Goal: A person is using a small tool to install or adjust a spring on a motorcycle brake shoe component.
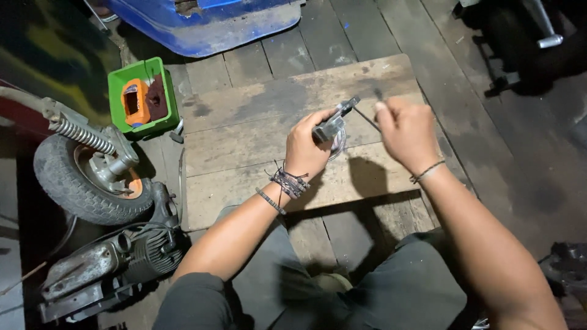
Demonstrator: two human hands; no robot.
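Nearest, a grey engine block [116,269] and a small rubber tyre with a coil spring [85,171] sit at the left. Above the worn wooden board [257,110], the left hand [309,150] is closed around a small grey metal part [333,125]. The right hand [406,131] pinches a thin dark rod [365,117] that meets the part. Farther off stands a green plastic box [142,95].
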